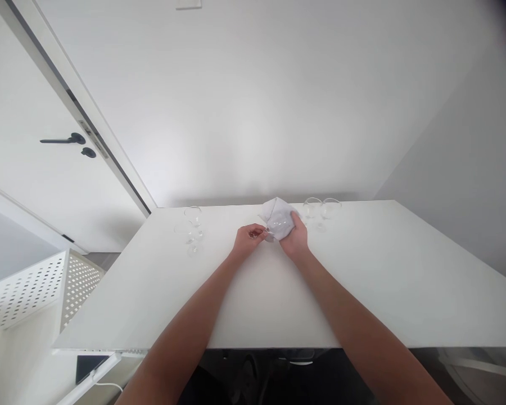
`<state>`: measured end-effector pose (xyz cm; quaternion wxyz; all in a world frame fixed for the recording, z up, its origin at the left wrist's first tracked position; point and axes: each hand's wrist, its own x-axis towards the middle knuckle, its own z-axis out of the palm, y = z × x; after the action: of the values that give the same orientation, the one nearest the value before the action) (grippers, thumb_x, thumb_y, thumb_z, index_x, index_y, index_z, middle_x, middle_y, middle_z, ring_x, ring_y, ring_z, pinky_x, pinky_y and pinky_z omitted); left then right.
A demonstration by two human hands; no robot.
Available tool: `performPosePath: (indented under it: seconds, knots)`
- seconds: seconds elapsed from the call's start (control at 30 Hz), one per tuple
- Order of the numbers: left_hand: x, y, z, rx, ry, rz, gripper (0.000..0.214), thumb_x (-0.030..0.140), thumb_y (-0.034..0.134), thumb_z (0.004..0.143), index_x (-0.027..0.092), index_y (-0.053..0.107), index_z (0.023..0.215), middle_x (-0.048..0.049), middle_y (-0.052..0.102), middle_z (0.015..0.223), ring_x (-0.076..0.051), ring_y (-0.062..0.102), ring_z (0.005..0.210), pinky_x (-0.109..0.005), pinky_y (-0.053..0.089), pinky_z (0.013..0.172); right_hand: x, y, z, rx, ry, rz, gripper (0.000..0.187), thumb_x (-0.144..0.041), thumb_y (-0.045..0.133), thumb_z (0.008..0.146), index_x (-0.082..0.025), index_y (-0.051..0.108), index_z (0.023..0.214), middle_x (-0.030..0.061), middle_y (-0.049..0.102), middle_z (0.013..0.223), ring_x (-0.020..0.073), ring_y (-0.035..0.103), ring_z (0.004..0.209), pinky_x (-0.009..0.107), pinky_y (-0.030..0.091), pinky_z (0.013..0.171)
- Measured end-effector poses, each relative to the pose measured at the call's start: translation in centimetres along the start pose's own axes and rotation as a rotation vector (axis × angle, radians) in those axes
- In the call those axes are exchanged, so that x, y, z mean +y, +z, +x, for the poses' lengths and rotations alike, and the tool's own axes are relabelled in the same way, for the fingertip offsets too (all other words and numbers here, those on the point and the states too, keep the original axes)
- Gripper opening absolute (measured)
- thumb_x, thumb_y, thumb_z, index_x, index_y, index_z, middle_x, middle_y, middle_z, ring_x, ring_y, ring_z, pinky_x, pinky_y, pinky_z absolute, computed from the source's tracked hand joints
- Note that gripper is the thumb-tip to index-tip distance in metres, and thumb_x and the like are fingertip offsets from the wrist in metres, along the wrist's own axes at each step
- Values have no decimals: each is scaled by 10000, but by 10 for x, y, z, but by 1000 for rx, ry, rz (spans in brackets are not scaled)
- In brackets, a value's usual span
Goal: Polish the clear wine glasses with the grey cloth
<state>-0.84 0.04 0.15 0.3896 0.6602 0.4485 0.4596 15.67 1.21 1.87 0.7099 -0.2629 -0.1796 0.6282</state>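
Observation:
A clear wine glass (281, 223) is tilted over the middle of the table, its bowl lying against a pale grey cloth (274, 206). My left hand (248, 241) is closed, with thumb and fingers pinching the glass at its stem or foot end. Around the bowl side, my right hand (296, 237) grips the cloth and supports the glass through it, thumb on the near right edge. Part of the glass is hidden by the cloth and fingers.
Stemmed glasses (193, 217) stand to the left on the white table (274, 304). Two more glasses (312, 208) are behind my right hand, near the wall (253, 101). A white perforated panel (29, 287) and a door handle (63, 139) are at left.

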Motion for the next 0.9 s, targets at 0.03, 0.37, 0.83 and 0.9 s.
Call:
performPosePath:
  seconds: [0.03,0.37,0.83,0.9]
  knots:
    - [1,0,0,-34,-5,11,296,466,693,843,190,765,921,-69,762,878,-191,666,800,-315,507,738,1,0,0,-3,8,-3,202,-369,598,945,-219,703,1030,34,746,1097,193,700,1010,323,591,815]
    - [9,-1,-3,-294,-61,-136,423,582,635,872,164,700,873,-80,726,778,-173,660,723,-283,508,658,0,0,-1,-36,52,-17,215,-407,605,944,-208,679,978,20,726,906,203,687,836,350,586,762]
    - [10,-1,-2,-113,-39,-199,369,525,642,884,172,743,926,-68,733,830,-163,597,746,-306,467,729,0,-5,3,-89,33,-68,241,-438,646,908,-230,682,1025,27,740,1006,235,696,934,383,605,772]
    - [10,-3,-2,-90,-27,-148,355,519,648,882,181,749,927,-70,756,855,-173,621,777,-302,457,723,-1,-3,2,-76,17,-64,248,-436,626,919,-230,684,1045,24,740,1027,235,697,952,388,607,786]
